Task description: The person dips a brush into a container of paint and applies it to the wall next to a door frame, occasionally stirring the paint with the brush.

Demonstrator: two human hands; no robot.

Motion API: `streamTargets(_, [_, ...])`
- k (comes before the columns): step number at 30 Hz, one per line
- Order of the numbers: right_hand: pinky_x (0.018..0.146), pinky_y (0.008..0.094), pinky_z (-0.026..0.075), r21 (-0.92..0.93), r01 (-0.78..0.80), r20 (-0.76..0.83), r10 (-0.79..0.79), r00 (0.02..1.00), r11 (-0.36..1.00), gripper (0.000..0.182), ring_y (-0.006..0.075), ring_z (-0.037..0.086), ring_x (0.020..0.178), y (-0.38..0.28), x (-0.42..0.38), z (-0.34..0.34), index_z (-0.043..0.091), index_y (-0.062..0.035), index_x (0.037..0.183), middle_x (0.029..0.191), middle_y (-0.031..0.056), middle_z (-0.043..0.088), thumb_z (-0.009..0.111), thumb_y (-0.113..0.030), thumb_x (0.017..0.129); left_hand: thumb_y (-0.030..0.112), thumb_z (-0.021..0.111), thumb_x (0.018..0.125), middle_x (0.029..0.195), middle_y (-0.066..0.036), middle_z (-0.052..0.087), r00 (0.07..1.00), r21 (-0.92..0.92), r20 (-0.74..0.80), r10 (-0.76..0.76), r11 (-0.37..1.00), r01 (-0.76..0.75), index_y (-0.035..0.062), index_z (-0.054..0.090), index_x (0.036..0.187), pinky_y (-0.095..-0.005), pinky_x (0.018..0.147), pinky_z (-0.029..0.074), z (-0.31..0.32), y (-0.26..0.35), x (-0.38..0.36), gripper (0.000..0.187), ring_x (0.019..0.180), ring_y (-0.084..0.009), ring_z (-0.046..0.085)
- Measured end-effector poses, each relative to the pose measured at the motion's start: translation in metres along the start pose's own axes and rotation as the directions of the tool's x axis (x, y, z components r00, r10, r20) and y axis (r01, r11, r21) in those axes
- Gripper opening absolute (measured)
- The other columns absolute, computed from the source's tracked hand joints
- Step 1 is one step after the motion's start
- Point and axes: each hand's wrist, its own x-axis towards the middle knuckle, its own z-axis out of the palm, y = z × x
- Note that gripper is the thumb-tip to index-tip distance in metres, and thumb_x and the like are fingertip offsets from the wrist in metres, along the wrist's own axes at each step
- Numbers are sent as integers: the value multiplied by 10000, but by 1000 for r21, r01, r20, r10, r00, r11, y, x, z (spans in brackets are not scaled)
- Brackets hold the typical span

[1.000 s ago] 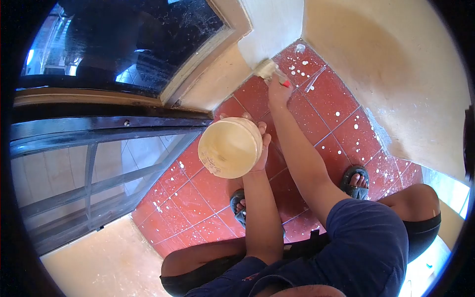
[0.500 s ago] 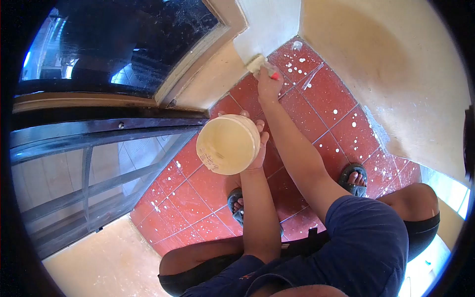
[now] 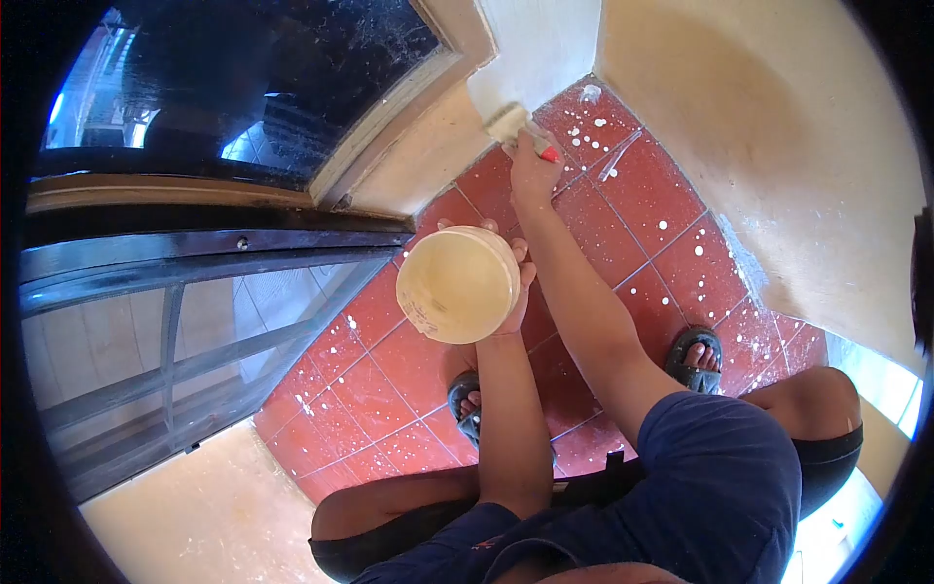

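Observation:
My left hand (image 3: 520,292) is wrapped round a cream-coloured tub (image 3: 457,282) from its right side and below, fingertips showing past the rim. Pale paint coats the inside of the tub, and its mouth faces me. Farther off, my right hand (image 3: 535,175) grips a paintbrush (image 3: 509,121) with a red-tipped handle. The brush's pale bristles are up against the lower wall, beside the edge where white paint (image 3: 530,58) meets the cream wall (image 3: 418,161).
Red floor tiles (image 3: 593,234) carry many white paint splashes. A dark-framed glass window (image 3: 243,88) and a barred metal door (image 3: 214,360) stand on the left. Another cream wall (image 3: 769,146) rises on the right. My sandalled feet (image 3: 696,358) rest on the tiles.
The tub and my left hand have shifted slightly right in the view. The brush has moved a little along the wall base; both hands keep their holds.

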Motion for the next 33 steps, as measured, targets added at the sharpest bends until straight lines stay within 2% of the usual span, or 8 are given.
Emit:
streamTargets(3, [711, 290, 538, 246, -55, 21, 52, 998, 968, 218, 162, 581, 820, -71, -34, 31, 525, 41, 1046, 935, 108, 575, 547, -63, 856, 478, 473, 879, 1338, -187, 339, 997, -27, -72, 3, 1000, -5, 272, 356, 1357, -591, 900, 415, -5, 2, -8, 534, 1025, -415, 420])
streamTargets(12, [724, 318, 550, 244, -36, 19, 32, 999, 969, 268, 212, 599, 885, -80, -51, 1, 487, 37, 1115, 1040, 136, 564, 532, -66, 871, 572, 418, 867, 1327, -165, 379, 1000, 64, 5, 17, 998, -17, 297, 296, 1381, -556, 862, 441, 10, 7, 2, 596, 1031, -408, 412])
streamTargets(14, [713, 317, 553, 228, -52, -5, 55, 998, 972, 268, 220, 604, 886, -70, -52, -6, 483, 34, 1122, 1061, 139, 563, 525, -61, 875, 452, 464, 881, 1266, -115, 405, 991, 220, -118, 58, 975, -30, 318, 384, 1345, -382, 646, 420, 17, 5, -3, 489, 971, -359, 405])
streamTargets(15, [725, 322, 551, 247, -61, 20, 58, 998, 967, 268, 220, 601, 896, -68, -52, -6, 478, 29, 1125, 1068, 138, 559, 523, -62, 877, 452, 464, 881, 1266, -115, 405, 991, 217, -121, 63, 976, -35, 318, 384, 1345, -382, 646, 420, 15, 6, -5, 489, 971, -359, 405])
streamTargets(20, [773, 341, 540, 359, -109, 82, 85, 993, 927, 294, 225, 588, 938, -62, -47, 8, 451, 11, 1156, 1093, 131, 546, 521, -70, 882, 437, 460, 888, 1261, -111, 403, 994, 90, -98, 43, 995, -34, 320, 388, 1342, -403, 661, 433, 7, 6, -9, 474, 969, -357, 396])
streamTargets(27, [787, 341, 533, 297, -158, 85, 139, 987, 942, 295, 217, 590, 934, -19, -47, 3, 455, 7, 1159, 1070, 124, 556, 524, -75, 884, 430, 460, 888, 1246, -110, 409, 981, 228, -172, 89, 973, -48, 324, 378, 1346, -398, 661, 440, 17, 5, -7, 477, 955, -351, 403])
streamTargets(29, [782, 335, 534, 248, -167, 81, 151, 985, 954, 280, 209, 594, 914, -15, -46, -8, 470, 7, 1146, 1047, 119, 563, 524, -74, 884, 618, 388, 850, 1352, -164, 368, 995, -1, 97, -3, 1000, 3, 324, 288, 1384, -568, 822, 428, 5, 8, -4, 618, 1081, -461, 422])
streamTargets(33, [793, 320, 526, 141, -147, 28, 145, 989, 979, 258, 202, 585, 923, -20, -51, -2, 492, 4, 1119, 1060, 124, 554, 527, -91, 882, 608, 397, 851, 1325, -169, 393, 998, -30, 65, 4, 1000, -2, 324, 296, 1381, -594, 825, 423, 10, 6, -9, 610, 1080, -478, 415])
